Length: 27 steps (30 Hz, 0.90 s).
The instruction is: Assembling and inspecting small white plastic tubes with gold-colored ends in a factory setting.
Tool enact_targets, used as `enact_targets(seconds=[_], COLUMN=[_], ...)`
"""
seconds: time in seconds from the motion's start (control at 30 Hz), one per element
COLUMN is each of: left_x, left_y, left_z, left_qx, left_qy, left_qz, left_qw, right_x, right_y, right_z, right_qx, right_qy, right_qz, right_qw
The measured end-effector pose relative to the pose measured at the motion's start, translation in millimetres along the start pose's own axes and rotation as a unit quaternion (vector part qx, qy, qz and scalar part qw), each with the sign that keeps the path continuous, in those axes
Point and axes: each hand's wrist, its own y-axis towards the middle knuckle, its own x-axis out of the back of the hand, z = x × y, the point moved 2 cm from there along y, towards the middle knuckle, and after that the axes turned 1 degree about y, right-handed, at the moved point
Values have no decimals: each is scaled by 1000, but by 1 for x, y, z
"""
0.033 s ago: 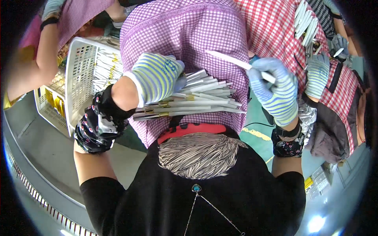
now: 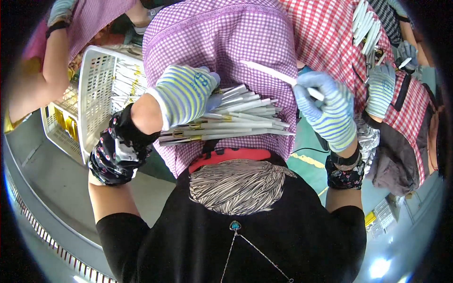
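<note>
My right hand (image 2: 328, 111), in a striped glove with bluish palm and fingers, is closed on a slim white tapered stick (image 2: 269, 71). Its pointed end reaches left over my purple checked apron (image 2: 212, 35). On my lap lies a pile of similar white sticks (image 2: 247, 125), several with gold-coloured bands toward the left. Over the pile's upper left side is my left hand (image 2: 188, 92), also gloved, its back turned up and its fingers curled in. Whatever those fingers hold is hidden under the hand.
To my left stands a white perforated plastic basket (image 2: 96, 89) with white and gold sticks inside. A bare arm (image 2: 56, 61) of another person reaches in beyond it. At right, a person in a red checked apron (image 2: 321, 28) has gloved hands near a bundle of white sticks (image 2: 365, 28).
My right hand has shifted slightly left and down, taking the white stick along. My left hand has barely moved.
</note>
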Motion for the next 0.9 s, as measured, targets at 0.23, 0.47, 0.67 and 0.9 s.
enact_targets(seconds=[0.23,0.47,0.67,0.9], left_x=[12,14,7,8], left_y=[-14,-31,-44,-54], left_z=[-11,-14,-14,-17], left_qx=[38,-51,-35,-124], left_qy=[-81,-173,-175,-146], left_qz=[-84,-299,-277,-244], left_qw=[992,937,944,951], right_x=[-15,-10,-15,-17], right_y=[-17,-9,-10,-16], right_z=[-25,-5,6,23], right_qx=[-30,23,74,205], right_qy=[-95,-4,-124,-205], right_qz=[56,4,50,73], right_qw=[993,1000,988,954])
